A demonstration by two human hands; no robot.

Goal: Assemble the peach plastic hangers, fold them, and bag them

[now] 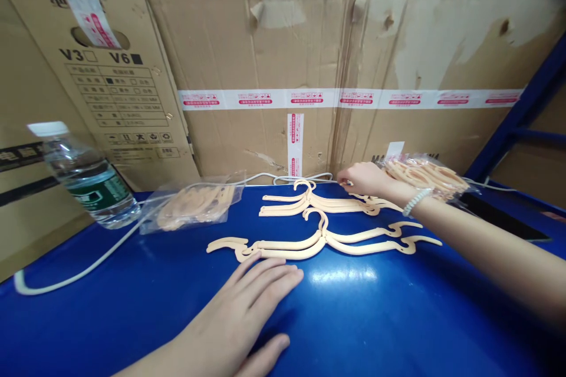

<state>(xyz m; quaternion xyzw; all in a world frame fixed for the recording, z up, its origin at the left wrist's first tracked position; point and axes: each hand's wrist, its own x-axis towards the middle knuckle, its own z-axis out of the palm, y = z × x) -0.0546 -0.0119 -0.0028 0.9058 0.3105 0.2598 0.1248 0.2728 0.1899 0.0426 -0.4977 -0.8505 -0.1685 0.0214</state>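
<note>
While left hand (247, 300) is beside hangers (324, 237), right hand (367, 179) (curled) behind

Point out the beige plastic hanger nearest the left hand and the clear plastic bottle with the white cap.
Beige plastic hanger (323, 238): head view, central joint below the hook.
Clear plastic bottle (94, 188): head view, green label.

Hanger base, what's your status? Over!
Left hand open, at near beige plastic hangers. Right hand near rear beige hangers, grip unclear. Beige hangers in clear plastic beside that hand.
</note>
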